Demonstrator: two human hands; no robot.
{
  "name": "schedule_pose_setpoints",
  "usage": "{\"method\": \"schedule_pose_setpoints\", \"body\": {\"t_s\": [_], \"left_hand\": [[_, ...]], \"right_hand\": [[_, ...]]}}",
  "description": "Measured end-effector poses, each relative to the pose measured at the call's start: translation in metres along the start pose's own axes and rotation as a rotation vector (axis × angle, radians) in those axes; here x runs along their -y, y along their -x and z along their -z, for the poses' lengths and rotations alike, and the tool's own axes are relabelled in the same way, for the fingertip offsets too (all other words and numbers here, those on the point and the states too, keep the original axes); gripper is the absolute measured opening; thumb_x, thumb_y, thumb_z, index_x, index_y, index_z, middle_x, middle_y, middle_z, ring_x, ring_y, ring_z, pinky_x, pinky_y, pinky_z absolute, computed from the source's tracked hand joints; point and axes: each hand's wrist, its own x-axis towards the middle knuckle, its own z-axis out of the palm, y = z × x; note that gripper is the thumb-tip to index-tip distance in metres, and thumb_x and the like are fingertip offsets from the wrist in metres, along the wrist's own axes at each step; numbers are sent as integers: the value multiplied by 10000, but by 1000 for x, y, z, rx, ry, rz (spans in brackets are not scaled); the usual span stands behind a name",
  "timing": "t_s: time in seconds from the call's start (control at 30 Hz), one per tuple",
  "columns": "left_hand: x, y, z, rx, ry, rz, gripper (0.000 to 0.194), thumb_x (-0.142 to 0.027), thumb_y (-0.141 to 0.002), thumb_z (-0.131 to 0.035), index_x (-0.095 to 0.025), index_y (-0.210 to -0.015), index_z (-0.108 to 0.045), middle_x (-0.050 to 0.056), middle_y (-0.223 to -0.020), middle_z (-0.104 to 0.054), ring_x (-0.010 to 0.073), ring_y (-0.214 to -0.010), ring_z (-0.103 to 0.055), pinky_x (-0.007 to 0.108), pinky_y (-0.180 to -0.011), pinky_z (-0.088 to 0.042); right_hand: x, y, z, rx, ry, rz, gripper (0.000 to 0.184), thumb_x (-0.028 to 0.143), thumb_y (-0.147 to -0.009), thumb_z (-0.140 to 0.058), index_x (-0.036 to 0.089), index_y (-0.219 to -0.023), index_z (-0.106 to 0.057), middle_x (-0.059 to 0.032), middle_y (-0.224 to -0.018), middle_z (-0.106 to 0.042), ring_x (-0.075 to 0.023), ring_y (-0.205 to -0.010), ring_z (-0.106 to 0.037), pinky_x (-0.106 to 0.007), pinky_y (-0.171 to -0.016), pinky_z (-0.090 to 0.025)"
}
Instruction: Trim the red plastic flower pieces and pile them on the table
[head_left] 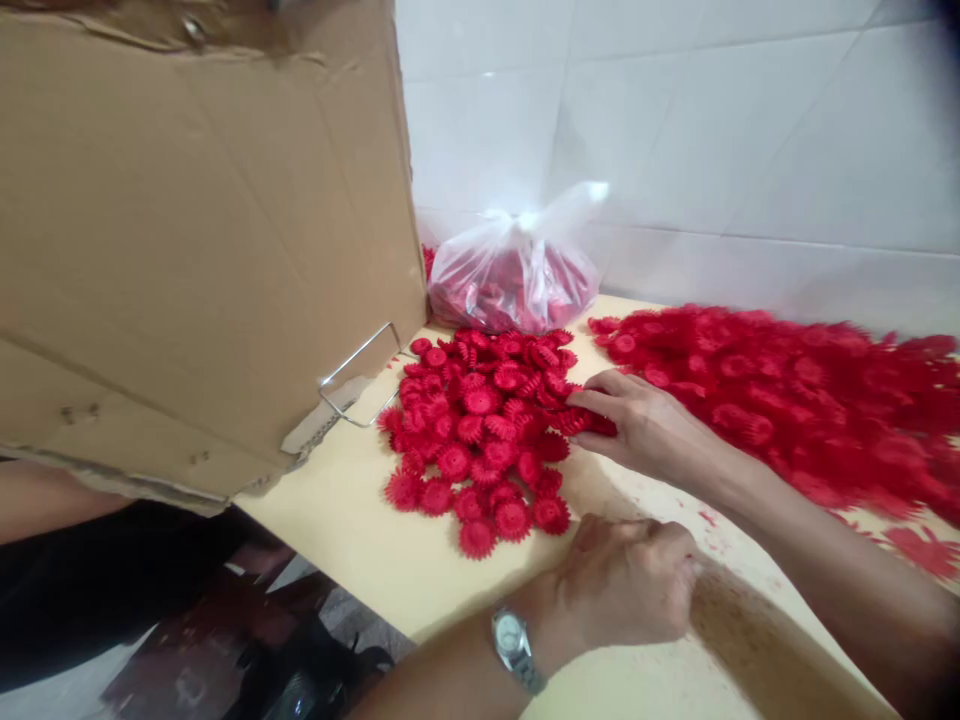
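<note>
A heap of small red discs with toothed edges lies on the pale yellow tabletop. At the heap's right side is my right hand, its fingers and thumb closed around red toothed discs. Nearer to me, my left hand is curled into a fist above the table, with a metal-banded watch on the wrist. Its fingertips face away, so whatever it holds, if anything, is hidden.
A tall cardboard sheet or box side stands at left, beside a bent wire frame. Behind the heap sits a knotted clear plastic bag of red pieces. A long pile of red frilled pieces lies right, along the tiled wall. Another person's arm shows at lower left.
</note>
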Motion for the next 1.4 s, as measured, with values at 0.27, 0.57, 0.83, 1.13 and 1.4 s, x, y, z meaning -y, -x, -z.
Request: {"method": "schedule_pose_setpoints", "body": {"t_s": [0.27,0.57,0.83,1.13,1.4], "left_hand": [[4,2,5,-21,32,7,159,-172,-781,-456,-149,-776,-613,80,-748,-710,229,-692,-673,292,-561,-468],[8,-1,6,-79,93,111,173,-162,-799,-427,-168,-815,-599,62,-766,-702,215,-704,-666,294,-617,-456],[3,-2,8,39,-3,139,147,-222,-835,-396,-186,-809,-536,37,-744,-666,196,-690,-641,291,-586,-436],[4,-2,5,38,38,145,144,-242,-826,-411,-179,-816,-541,44,-769,-676,196,-728,-647,301,-648,-477],[6,-1,6,39,22,88,193,-261,-844,-381,-179,-810,-552,39,-799,-686,189,-731,-641,305,-662,-480]], "right_hand": [[59,-54,6,13,9,172,301,353,-782,-616,168,-1017,-642,-97,-924,-572,-215,-818,-547,-348,-783,-427],[45,-62,10,-14,-124,97,542,535,-861,-429,223,-1303,-474,-115,-1214,-535,-236,-1004,-562,-345,-859,-430],[-30,-37,-9,446,152,-186,446,389,-758,-613,209,-1164,-570,-115,-1050,-629,-259,-941,-603,-341,-789,-407],[-21,-28,-1,406,186,-211,408,373,-782,-554,163,-1130,-586,-130,-964,-625,-252,-801,-626,-325,-692,-413],[36,-78,18,165,-79,-48,567,457,-807,-544,167,-1288,-469,-125,-1093,-613,-258,-949,-609,-321,-791,-452]]}}
